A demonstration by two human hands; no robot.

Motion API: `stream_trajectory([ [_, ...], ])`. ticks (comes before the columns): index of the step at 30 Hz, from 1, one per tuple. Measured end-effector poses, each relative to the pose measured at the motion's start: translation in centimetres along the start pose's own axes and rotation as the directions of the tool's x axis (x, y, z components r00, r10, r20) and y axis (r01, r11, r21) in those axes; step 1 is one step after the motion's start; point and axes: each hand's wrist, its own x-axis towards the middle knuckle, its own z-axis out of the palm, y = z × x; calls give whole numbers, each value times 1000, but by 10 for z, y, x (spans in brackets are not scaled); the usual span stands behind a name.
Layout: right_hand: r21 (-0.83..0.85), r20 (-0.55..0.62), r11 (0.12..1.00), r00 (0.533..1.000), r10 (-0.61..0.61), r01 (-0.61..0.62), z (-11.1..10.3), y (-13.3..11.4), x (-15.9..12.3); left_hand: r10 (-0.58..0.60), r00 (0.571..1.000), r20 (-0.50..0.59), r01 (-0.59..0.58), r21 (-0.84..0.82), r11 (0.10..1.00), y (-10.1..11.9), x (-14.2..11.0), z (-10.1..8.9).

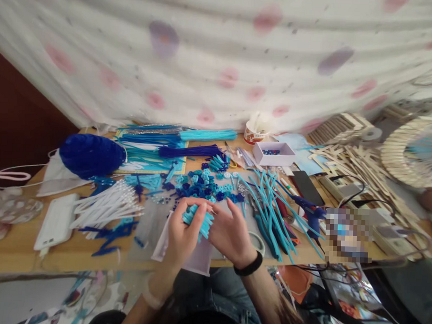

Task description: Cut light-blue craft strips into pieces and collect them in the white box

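Clasping fuzzy turquoise chenille pieces [206,223]

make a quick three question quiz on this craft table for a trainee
1. Multiple choice: the left hand holds pieces coloured a) light blue, b) red, c) yellow.
2. True or false: the white stems lie to the left of the glue gun in the picture.
3. Fill in: the black band is worn on the ____ wrist.

Key: 1. a; 2. true; 3. right.
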Motion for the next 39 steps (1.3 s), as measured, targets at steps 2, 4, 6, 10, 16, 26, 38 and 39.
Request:
stream_trajectory([
  [2,209,-10,976,998,62,-59,1,6,9,133,990,-49,-133,17,991,-1,-2,13],
  [4,293,-51,954,996,77,-58,2,12,16,212,975,-68,-209,49,977,-4,-6,24],
  [6,327,-124,945,990,60,-16,1,15,21,212,974,-77,-208,54,977,-8,-10,33],
  [10,305,-148,952,989,20,27,4,11,18,199,979,-49,-195,75,978,-10,-14,35],
  [16,-10,90,993,989,-114,115,2,-15,-11,46,999,-26,-46,8,999,15,-7,21],
  [26,-493,189,861,981,-36,126,-23,-27,-13,-224,797,561,257,20,966,9,16,11],
  [38,-353,-43,917,976,-215,186,-33,5,-21,-329,874,356,363,-30,931,-5,-6,15],
  [39,-343,-69,919,970,-233,196,-32,6,-22,-334,882,331,373,-60,926,-4,-11,17],
])
